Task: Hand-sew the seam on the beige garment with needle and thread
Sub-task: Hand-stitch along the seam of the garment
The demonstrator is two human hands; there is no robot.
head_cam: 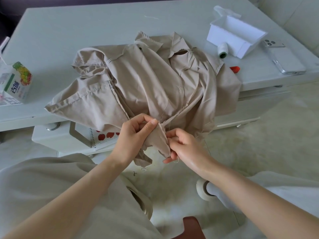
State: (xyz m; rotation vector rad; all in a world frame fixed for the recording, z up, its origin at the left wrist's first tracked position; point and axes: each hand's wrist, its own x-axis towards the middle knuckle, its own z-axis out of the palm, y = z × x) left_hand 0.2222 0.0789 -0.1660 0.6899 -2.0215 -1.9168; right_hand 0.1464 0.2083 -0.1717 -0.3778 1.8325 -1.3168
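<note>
A drink carton [17,81] stands on the white table's [69,28] left edge. An open white box [236,35] sits far right, a phone [283,57] just beside it.

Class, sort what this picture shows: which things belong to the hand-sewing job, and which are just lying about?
In the job: beige garment, pinched at its seam by the left hand and right hand; thread spool. Needle not visible.
Lying about: juice carton, phone, spiral notebook, small red object.
</note>
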